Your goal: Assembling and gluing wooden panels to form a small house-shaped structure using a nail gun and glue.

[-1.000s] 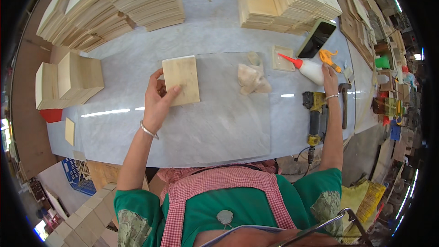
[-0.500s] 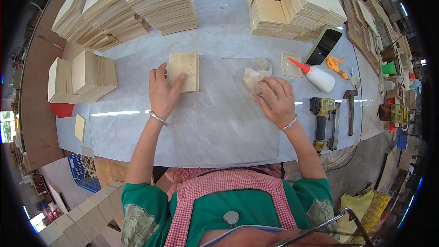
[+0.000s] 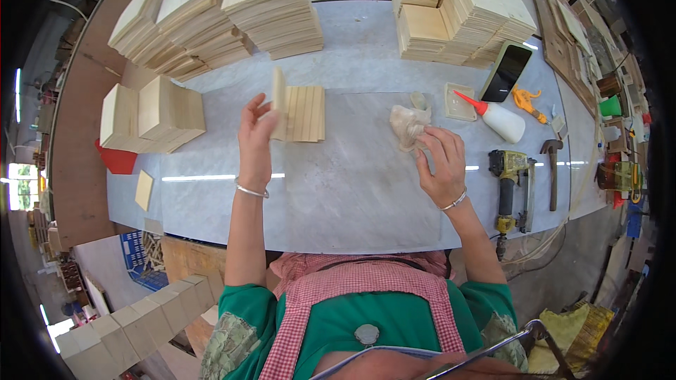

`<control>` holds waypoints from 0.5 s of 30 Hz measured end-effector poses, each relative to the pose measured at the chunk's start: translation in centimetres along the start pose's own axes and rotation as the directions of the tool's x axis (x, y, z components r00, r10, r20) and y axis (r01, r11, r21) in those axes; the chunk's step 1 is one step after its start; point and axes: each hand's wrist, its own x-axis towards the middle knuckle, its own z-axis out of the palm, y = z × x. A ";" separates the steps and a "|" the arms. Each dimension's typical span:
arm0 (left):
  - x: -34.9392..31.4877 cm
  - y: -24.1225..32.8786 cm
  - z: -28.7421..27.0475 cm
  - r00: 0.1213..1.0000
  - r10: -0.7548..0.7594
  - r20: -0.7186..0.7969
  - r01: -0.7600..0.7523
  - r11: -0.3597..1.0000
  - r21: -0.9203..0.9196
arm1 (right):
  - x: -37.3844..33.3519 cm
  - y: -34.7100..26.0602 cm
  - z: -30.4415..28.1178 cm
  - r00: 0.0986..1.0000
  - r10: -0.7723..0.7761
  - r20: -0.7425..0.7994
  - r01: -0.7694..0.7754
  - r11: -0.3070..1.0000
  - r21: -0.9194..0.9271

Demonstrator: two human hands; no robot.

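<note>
Pale wooden board: tipped up nearly on edge over the worktop, just left of a slatted wooden piece lying flat
Left hand: fingers and thumb pinching the board
Right hand: fingers curved, tips at a crumpled whitish wad; pinching or merely touching, cannot tell
Right of wad: shallow dish, white bottle with red nozzle

Left grip: upright, pinching | right grip: palm down, half curled, closure hard to tell | arms: forward, apart

No lettering, labels, numbers or signs are readable
</note>
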 end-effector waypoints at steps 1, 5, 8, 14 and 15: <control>0.0 -0.1 -0.9 0.990 -0.086 0.111 0.129 0.861 -0.492 | -0.1 -0.7 0.1 1.000 -0.001 -0.013 0.001 1.000 0.014; -1.7 0.6 -0.6 0.954 -0.037 0.299 0.264 0.577 -0.772 | -0.1 -2.3 0.4 0.999 0.050 0.003 -0.049 0.978 0.204; -2.5 1.1 0.6 0.923 0.035 0.382 0.303 0.543 -0.783 | 0.6 -3.1 0.5 0.999 0.028 -0.033 -0.018 0.962 0.274; -5.6 -1.0 2.1 0.783 0.027 0.621 0.517 0.525 -0.676 | 3.9 -0.9 1.0 0.981 0.188 -0.054 -0.159 0.927 0.340; -6.2 -1.5 2.4 0.772 0.048 0.634 0.525 0.515 -0.677 | 4.9 -0.1 1.1 0.975 0.220 -0.044 -0.193 0.923 0.333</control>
